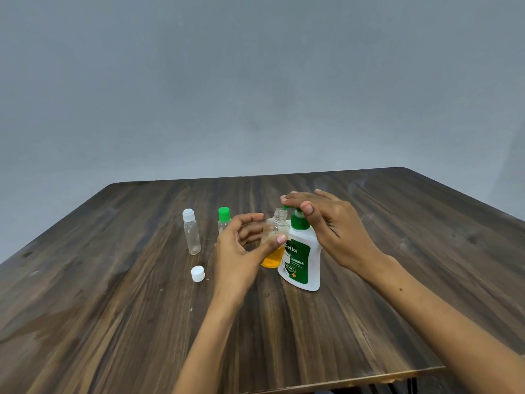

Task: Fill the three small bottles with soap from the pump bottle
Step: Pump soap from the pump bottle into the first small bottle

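Left hand (241, 248) of mine pinches the open small bottle (274, 240) against the pump bottle (302, 257), my right hand (321, 220) lies flat-fingered on its pump, while two capped bottles (191, 233) and a loose white cap (198, 273) stand leftward on the table (113, 322).

Single head-worn wide-angle view, looking forward and down from the near edge of the wooden table (369, 322), close over both forearms, facing 12 o'clock toward a grey wall (255, 81) behind the far edge.
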A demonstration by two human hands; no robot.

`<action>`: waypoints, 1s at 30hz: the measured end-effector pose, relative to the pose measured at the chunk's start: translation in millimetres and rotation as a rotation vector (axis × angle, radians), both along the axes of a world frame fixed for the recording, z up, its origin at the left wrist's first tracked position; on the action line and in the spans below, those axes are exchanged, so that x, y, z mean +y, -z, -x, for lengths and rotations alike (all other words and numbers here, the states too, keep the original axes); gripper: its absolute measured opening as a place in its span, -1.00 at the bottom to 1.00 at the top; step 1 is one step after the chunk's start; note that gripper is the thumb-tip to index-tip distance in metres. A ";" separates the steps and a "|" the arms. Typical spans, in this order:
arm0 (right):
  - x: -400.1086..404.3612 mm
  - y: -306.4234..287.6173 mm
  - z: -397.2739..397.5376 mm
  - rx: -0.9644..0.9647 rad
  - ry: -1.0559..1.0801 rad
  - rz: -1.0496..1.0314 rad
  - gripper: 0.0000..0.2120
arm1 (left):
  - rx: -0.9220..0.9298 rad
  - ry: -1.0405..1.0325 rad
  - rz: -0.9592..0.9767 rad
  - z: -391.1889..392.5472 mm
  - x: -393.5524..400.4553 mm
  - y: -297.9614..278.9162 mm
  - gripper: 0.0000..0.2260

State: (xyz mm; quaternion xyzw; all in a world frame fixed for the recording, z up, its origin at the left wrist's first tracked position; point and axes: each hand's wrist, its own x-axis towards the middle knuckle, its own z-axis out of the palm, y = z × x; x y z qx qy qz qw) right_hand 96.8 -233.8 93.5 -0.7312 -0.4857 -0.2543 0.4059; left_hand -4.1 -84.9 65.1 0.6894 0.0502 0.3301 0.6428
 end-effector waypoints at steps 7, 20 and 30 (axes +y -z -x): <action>0.5 -0.9 1.1 -0.009 0.003 0.000 -0.34 | 0.001 0.000 -0.041 0.4 0.3 0.1 -0.61; 1.8 2.0 0.2 -0.016 0.006 -0.017 -0.33 | 0.005 -0.001 -0.028 0.0 1.6 1.5 -0.64; -2.9 -0.8 -0.6 -0.146 0.008 0.058 -0.38 | 0.004 0.008 -0.027 -0.3 1.4 0.4 -0.67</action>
